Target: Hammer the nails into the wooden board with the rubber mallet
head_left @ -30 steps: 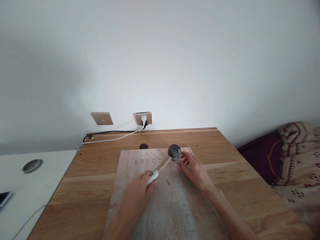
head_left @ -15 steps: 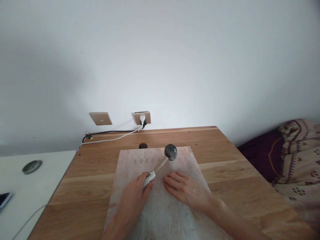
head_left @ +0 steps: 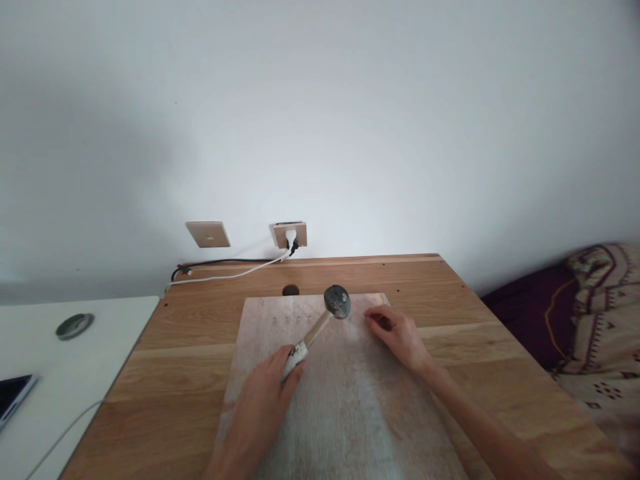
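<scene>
My left hand point(head_left: 265, 393) is wrapped round the light, worn handle of a mallet point(head_left: 320, 327) with a round dark head. The mallet slants up and to the right over a pale wooden board point(head_left: 340, 413). My right hand point(head_left: 400, 333) is by the board's upper right part, thumb and forefinger brought together in a pinch. Whatever is between those fingertips is too small to make out. A row of small nail-like pieces point(head_left: 287, 319) stands along the upper part of the board, some hidden behind the mallet.
Under the board is a brown wooden table point(head_left: 165, 387) with a round hole point(head_left: 291, 290) near its back edge. A socket point(head_left: 299, 233) with plugs and cables is on the wall. To the left stands a white table point(head_left: 45, 373); to the right lies patterned fabric point(head_left: 605, 320).
My right hand has moved up and to the right across the board, going from outstretched fingers to a pinch. The mallet stays in my left hand, its head shifted slightly left.
</scene>
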`<state>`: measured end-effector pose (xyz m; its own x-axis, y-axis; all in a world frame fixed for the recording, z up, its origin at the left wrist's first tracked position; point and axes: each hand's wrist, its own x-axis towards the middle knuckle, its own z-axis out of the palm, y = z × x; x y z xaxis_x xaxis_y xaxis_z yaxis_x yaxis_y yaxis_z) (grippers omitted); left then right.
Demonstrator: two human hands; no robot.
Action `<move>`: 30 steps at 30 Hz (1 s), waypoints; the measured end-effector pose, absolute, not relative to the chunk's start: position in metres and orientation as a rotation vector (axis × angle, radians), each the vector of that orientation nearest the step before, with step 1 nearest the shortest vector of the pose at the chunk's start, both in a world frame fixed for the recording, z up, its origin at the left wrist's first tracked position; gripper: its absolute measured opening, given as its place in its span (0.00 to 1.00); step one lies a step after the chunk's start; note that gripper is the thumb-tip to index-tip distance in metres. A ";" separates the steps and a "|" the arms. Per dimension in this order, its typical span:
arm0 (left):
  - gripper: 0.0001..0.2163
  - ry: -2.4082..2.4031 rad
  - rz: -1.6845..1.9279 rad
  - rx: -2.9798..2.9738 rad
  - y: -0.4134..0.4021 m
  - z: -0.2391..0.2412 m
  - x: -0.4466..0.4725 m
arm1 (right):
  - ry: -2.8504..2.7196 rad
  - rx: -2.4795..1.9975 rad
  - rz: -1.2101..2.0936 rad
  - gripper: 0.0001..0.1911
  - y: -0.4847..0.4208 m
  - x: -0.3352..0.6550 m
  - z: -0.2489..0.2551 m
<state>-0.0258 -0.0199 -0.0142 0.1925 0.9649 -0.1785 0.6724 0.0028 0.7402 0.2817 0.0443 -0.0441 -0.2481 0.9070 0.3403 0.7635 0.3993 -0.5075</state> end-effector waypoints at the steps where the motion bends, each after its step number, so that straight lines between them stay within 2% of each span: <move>1: 0.12 1.547 0.507 1.748 -0.020 -0.014 -0.026 | -2.026 -1.453 0.325 0.11 0.046 0.286 -0.046; 17: 0.13 1.512 0.445 1.807 -0.017 -0.010 -0.014 | -1.919 -1.487 0.388 0.10 0.045 0.283 -0.051; 23: 0.13 1.494 0.431 1.859 -0.012 -0.003 -0.003 | -1.914 -1.504 0.377 0.14 0.045 0.282 -0.050; 27: 0.13 1.464 0.401 1.913 -0.007 -0.004 0.008 | -1.863 -1.537 0.326 0.16 0.036 0.287 -0.044; 30: 0.14 1.467 0.360 1.984 -0.005 -0.008 0.016 | -1.776 -1.571 0.235 0.13 0.026 0.297 -0.033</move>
